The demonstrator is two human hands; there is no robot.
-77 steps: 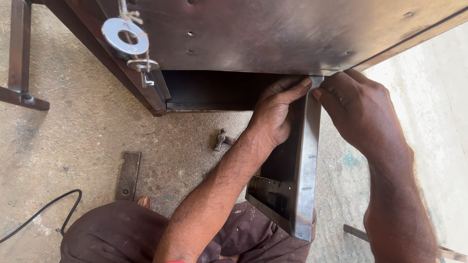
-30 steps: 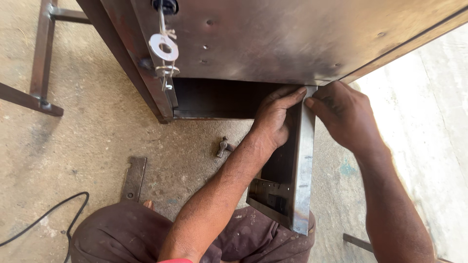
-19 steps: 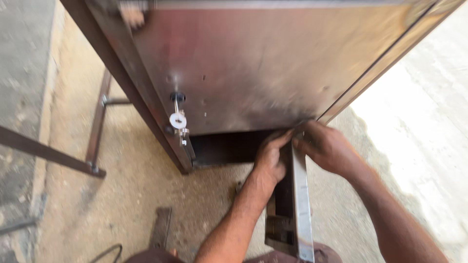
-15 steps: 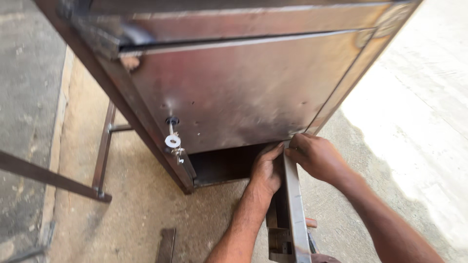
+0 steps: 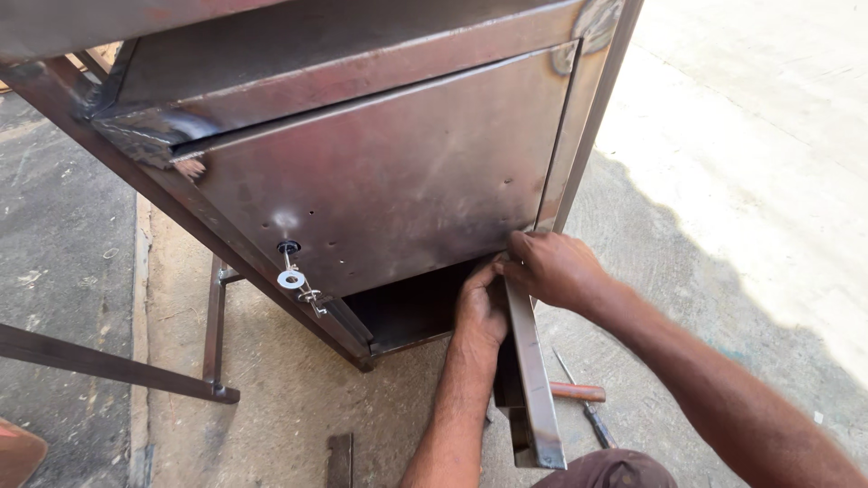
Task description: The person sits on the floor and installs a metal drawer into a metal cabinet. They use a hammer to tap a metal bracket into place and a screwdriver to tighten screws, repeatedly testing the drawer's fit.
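Two bare hands are working at the lower right corner of a large steel cabinet (image 5: 389, 181) that is standing on a concrete floor (image 5: 723, 181). The left hand (image 5: 481, 307) is reaching into the dark opening (image 5: 407, 312) under the cabinet's big flat panel, its fingers curling up against the inner face of a small metal door (image 5: 533, 380); how firmly they are gripping is hidden by the door itself. The right hand (image 5: 551, 267) is closing over the top outer edge of that same door, right where it is meeting the bottom edge of the big panel and the upright corner post (image 5: 588, 126). The door is standing edge-on to the camera, swung outward from the opening toward the person, with its lower end hanging near the person's knee (image 5: 606, 470).

On the cabinet's left edge a key with a round white ring tag (image 5: 291, 278) is dangling from a lock. A screwdriver with a reddish wooden handle (image 5: 579, 392) is lying on the floor just right of the door, below the right forearm. A dark metal frame (image 5: 212, 343) is resting on the floor to the left of the cabinet, and a short flat metal strip (image 5: 340, 459) is lying near the bottom edge of the view.
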